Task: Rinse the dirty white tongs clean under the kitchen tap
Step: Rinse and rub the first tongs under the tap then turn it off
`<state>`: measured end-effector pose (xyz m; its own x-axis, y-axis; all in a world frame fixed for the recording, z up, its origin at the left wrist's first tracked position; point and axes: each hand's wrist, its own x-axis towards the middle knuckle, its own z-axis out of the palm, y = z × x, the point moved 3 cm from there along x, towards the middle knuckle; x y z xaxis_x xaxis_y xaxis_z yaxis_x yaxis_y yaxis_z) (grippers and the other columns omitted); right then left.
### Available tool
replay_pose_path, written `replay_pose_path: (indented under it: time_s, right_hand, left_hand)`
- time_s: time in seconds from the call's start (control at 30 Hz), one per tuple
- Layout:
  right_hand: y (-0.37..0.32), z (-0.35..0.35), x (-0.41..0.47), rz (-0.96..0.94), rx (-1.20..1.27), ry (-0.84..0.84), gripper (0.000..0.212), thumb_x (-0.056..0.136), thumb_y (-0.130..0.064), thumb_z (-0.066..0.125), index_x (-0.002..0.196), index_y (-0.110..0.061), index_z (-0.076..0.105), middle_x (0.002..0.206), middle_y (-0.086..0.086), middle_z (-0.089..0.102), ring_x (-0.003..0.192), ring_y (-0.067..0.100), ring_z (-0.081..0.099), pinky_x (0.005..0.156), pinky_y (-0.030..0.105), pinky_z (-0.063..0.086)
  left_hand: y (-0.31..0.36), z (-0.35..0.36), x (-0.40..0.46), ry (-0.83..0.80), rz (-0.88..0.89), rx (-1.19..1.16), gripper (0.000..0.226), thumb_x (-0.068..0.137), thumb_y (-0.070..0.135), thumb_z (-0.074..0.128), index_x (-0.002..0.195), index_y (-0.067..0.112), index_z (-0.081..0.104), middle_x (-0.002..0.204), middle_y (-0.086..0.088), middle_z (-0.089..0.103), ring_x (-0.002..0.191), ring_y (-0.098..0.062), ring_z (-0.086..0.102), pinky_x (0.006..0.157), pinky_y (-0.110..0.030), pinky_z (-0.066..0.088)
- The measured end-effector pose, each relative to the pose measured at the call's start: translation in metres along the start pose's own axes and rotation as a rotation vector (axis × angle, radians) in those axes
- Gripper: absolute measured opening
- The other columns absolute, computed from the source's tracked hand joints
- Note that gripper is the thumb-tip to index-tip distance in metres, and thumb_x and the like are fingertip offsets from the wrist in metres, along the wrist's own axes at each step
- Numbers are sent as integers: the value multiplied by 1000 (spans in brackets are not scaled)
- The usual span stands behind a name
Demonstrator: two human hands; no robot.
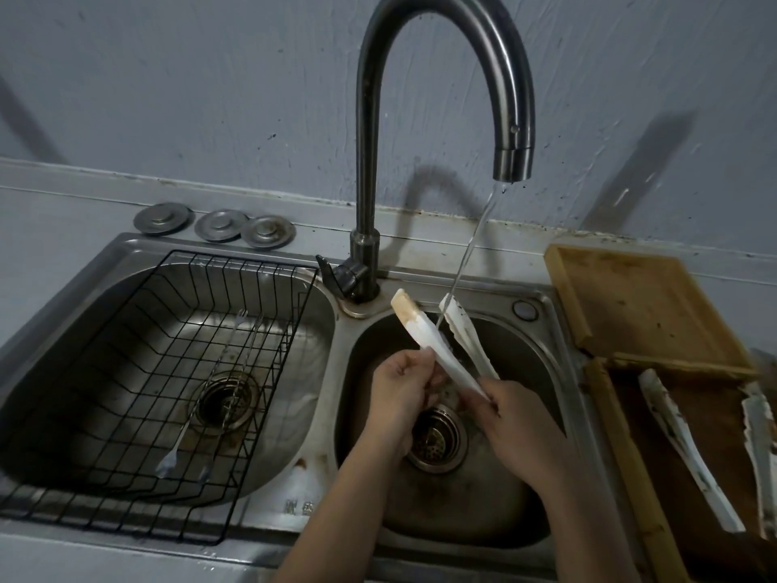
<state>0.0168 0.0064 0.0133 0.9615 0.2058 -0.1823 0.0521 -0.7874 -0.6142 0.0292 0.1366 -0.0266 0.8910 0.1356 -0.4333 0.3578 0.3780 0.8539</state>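
White tongs (437, 347) spread under tap (511, 162) stream, right hand (511, 418) gripping hinge end, left hand (399, 382) pinching 1 arm.

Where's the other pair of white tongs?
In the head view, the second tongs lie on the wooden tray on the right, beside the sink's right basin.

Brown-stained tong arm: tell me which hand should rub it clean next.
Left. The left hand already touches the stained arm of the white tongs, while the right hand grips the hinge end, steadying them under the water stream.
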Motion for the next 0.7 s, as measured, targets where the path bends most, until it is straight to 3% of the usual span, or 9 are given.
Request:
replay_pose_path:
  time_s: [0.07, 0.2, 0.33, 0.43, 0.5, 0.57, 0.7]
  right_hand:
    - [4, 0, 0, 8, -55, -8, 22, 94, -40, 44, 86, -27, 59, 71, -8, 57, 59, -1, 53, 50, 13, 32]
    - [6, -4, -6, 21, -141, -54, 21, 93, -42, 45, 72, -37, 47, 81, -7, 51, 64, 2, 52, 53, 16, 32]
    - [1, -1, -8, 9, -184, -87, 29, 92, -41, 47, 65, -39, 37, 76, -12, 44, 60, 0, 48, 51, 16, 31]
    - [7, -4, -8, 35, -160, -102, 23, 92, -40, 48, 69, -35, 47, 72, -8, 52, 58, 3, 53, 52, 17, 35]
    - [16, -9, -8, 76, -139, -124, 20, 91, -41, 49, 78, -29, 58, 72, -3, 61, 63, 5, 59, 57, 24, 45]
    - [23, -16, -9, 105, -133, -146, 19, 91, -40, 50, 82, -28, 61, 74, -1, 64, 66, 8, 61, 59, 27, 47]
    - [27, -26, -14, 115, -79, -162, 16, 93, -38, 48, 84, -29, 59, 73, 0, 62, 65, 10, 59, 59, 25, 43]
  left_hand:
    - [-4, 2, 0, 1, -18, 17, 23, 94, 23, 52, 93, 4, 64, 78, -10, 65, 79, -27, 63, 82, -43, 55]
    - [-5, -4, 5, 77, -117, -96, 31, 97, 34, 44, 93, 12, 65, 64, 0, 63, 62, -13, 60, 60, -26, 48]
    - [-9, -12, 13, 113, -118, -101, 34, 94, 38, 49, 94, 9, 67, 66, -1, 58, 59, -12, 53, 62, -27, 45]
    - [-15, -8, 13, 49, -120, -33, 33, 88, 37, 61, 101, 7, 64, 83, -5, 69, 76, -18, 66, 73, -33, 55]
    - [-18, -2, 12, 0, -145, 16, 37, 82, 36, 68, 105, 7, 64, 95, -8, 72, 87, -19, 69, 74, -29, 54]
    - [-18, 4, 13, -26, -152, 81, 39, 82, 37, 67, 103, 5, 66, 85, -4, 69, 74, -13, 64, 63, -22, 48]
    - [-14, 10, 17, -37, -143, 76, 41, 90, 45, 54, 91, 7, 70, 65, 0, 61, 57, -11, 51, 52, -21, 39]
